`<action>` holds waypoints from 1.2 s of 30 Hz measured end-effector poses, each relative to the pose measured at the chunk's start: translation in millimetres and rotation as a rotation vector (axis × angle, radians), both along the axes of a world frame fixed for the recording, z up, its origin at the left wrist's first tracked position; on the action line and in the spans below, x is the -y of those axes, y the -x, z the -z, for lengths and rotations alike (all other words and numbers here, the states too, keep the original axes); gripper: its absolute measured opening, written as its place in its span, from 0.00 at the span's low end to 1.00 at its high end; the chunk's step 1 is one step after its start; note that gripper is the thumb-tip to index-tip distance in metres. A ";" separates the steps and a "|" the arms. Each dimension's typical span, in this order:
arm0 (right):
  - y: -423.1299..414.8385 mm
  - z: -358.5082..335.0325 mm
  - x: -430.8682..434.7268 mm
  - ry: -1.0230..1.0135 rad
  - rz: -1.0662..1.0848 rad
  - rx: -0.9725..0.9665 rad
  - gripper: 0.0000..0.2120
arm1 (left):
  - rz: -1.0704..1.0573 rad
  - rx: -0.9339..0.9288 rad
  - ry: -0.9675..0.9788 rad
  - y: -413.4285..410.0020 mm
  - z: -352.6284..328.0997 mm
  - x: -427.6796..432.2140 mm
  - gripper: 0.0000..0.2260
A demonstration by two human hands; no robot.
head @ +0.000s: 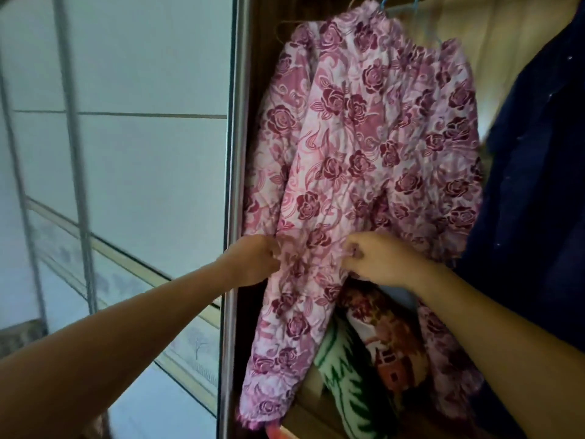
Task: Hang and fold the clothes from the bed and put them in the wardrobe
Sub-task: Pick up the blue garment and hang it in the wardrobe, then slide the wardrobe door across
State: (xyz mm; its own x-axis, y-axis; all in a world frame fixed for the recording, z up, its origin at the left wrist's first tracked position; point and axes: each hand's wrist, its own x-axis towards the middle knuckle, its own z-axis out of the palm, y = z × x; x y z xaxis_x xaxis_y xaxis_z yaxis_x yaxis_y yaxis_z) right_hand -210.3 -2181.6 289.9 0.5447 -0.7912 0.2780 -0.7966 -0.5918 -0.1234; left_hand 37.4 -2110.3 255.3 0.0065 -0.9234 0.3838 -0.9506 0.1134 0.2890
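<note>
Our pink quilted rose-print garment (357,128) hangs inside the wardrobe (253,58), at its left end beside the frosted sliding door (142,153), its top up at a pale blue hanger (384,3). A dark navy garment (538,153) hangs just to its right, and a folded green-and-white blanket (345,381) lies below it. The step in hand looks like straightening and settling the hung piece. Both arms reach forward and slightly up, forearms bare and converging on the garment's middle. Our left hand (253,261) is fisted with the knuckles towards us and pinches a gather of fabric at the left edge. Our right hand (376,259), fingers curled inward, grips a fold near the centre. To do this well, we judge a gentle, even downward tug on both sides is best, smoothing the quilting without dragging the shoulders off the hanger. The hanging leg or sleeve should fall free of the door track. How the garment sits on the hanger we cannot tell; the top is blurred.
</note>
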 end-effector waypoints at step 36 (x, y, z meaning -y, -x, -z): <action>-103.9 -21.3 -33.0 0.572 -0.154 0.006 0.20 | 0.250 -0.044 0.077 -23.0 13.6 -16.8 0.11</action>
